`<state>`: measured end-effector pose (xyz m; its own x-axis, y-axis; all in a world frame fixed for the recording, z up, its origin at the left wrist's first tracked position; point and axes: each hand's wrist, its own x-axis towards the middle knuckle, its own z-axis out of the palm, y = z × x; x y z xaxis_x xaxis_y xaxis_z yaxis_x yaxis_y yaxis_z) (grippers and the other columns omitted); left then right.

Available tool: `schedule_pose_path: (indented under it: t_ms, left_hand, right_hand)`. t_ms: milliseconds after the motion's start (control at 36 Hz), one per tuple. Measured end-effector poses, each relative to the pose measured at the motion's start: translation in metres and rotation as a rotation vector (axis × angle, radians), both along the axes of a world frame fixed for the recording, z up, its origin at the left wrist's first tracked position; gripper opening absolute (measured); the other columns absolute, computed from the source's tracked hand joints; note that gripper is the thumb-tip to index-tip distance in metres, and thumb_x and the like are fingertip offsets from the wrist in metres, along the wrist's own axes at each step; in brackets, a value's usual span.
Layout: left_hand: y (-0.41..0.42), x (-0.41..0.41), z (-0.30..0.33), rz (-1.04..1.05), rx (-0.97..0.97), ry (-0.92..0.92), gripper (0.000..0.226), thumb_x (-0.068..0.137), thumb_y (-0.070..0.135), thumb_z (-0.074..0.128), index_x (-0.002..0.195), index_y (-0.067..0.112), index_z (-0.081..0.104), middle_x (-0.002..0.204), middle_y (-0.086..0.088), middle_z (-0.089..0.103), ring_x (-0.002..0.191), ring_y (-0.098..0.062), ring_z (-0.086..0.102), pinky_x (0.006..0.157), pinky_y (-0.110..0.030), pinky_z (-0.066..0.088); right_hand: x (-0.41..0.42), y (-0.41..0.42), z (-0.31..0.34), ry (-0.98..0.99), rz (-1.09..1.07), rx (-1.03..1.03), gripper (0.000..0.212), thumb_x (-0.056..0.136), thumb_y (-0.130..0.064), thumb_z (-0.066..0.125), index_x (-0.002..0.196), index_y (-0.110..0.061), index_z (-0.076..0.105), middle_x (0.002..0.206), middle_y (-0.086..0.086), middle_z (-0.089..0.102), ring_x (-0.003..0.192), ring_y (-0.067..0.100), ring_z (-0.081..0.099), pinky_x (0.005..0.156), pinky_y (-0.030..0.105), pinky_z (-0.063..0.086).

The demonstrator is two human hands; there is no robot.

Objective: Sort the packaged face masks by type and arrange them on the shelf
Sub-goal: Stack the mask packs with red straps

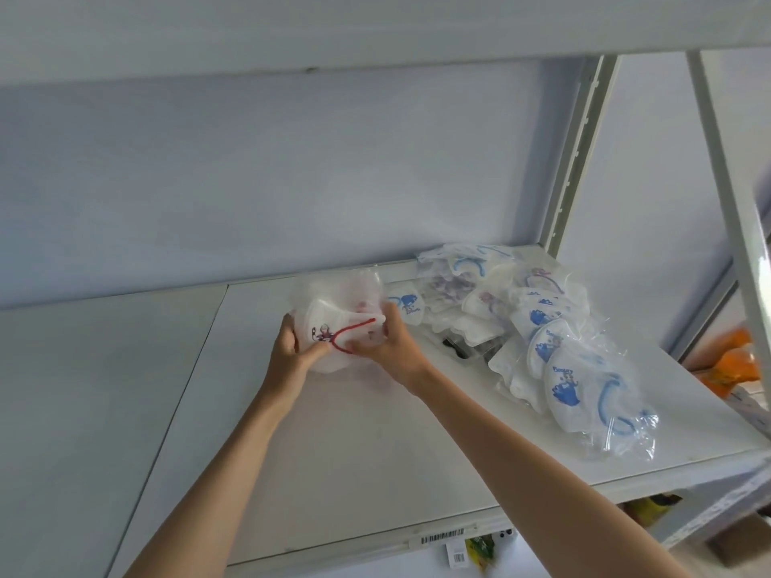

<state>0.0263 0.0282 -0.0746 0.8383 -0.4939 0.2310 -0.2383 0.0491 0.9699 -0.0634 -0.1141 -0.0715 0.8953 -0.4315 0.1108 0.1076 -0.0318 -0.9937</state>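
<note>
Left hand [292, 348] & right hand [386, 348] both pinch 1 red-strap mask pkt [333, 327]; blue-print pile [542, 327] beside, uncountable.

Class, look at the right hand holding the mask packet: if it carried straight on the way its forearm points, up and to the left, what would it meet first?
The right hand already grips the red-strap mask packet. Beyond it, probably the shelf's back wall; depth is unclear.

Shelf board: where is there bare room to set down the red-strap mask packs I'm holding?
Bare shelf lies in front of both hands, toward the front edge, and the left panel past the seam is bare. The right side is crowded with the mixed mask pile.
</note>
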Motion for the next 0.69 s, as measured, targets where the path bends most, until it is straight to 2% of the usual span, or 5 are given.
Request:
schedule_pose_path:
  t_ms: [167, 361, 500, 611, 694]
  left_hand:
    - [-0.019, -0.001, 0.010, 0.101, -0.052, 0.017, 0.036, 0.066, 0.017, 0.055, 0.100, 0.012, 0.047, 0.086, 0.002, 0.056, 0.075, -0.011, 0.053, 0.062, -0.011, 0.042]
    - [-0.013, 0.001, -0.003, 0.082, -0.058, -0.033, 0.034, 0.070, 0.016, 0.058, 0.102, 0.016, 0.046, 0.086, 0.009, 0.056, 0.074, -0.001, 0.056, 0.069, -0.015, 0.043]
    - [-0.008, 0.000, -0.007, 0.045, -0.043, -0.032, 0.041, 0.069, 0.015, 0.060, 0.108, 0.014, 0.048, 0.092, 0.005, 0.057, 0.079, -0.003, 0.057, 0.072, -0.015, 0.044]
    - [-0.009, 0.001, 0.001, 0.062, -0.065, -0.032, 0.042, 0.069, 0.017, 0.062, 0.107, 0.011, 0.047, 0.095, -0.002, 0.059, 0.082, -0.009, 0.059, 0.074, -0.020, 0.047]
    - [-0.004, 0.004, -0.002, 0.057, -0.029, -0.038, 0.046, 0.069, 0.023, 0.065, 0.110, 0.013, 0.048, 0.099, 0.000, 0.063, 0.087, -0.008, 0.062, 0.079, -0.022, 0.048]
  right_hand:
    - [0.011, 0.008, 0.007, -0.015, -0.035, 0.024, 0.055, 0.082, 0.000, 0.070, 0.125, -0.010, 0.036, 0.108, 0.008, 0.062, 0.095, 0.019, 0.066, 0.072, 0.027, 0.056]
    - [0.007, 0.002, -0.005, -0.049, -0.015, -0.058, 0.053, 0.080, -0.002, 0.072, 0.117, -0.019, 0.038, 0.117, 0.007, 0.059, 0.099, 0.019, 0.064, 0.077, 0.031, 0.057]
    - [0.007, -0.002, -0.009, 0.025, 0.023, -0.151, 0.067, 0.067, -0.009, 0.084, 0.112, -0.023, 0.037, 0.124, 0.000, 0.054, 0.096, 0.015, 0.056, 0.085, 0.033, 0.050]
    - [0.014, -0.001, 0.001, -0.022, -0.056, -0.144, 0.062, 0.067, 0.000, 0.083, 0.103, -0.026, 0.040, 0.108, -0.010, 0.057, 0.093, 0.012, 0.062, 0.072, 0.028, 0.057]
    - [0.015, 0.003, -0.001, -0.017, -0.093, -0.303, 0.062, 0.066, -0.010, 0.086, 0.103, -0.024, 0.039, 0.104, -0.014, 0.060, 0.093, 0.011, 0.065, 0.079, 0.026, 0.055]
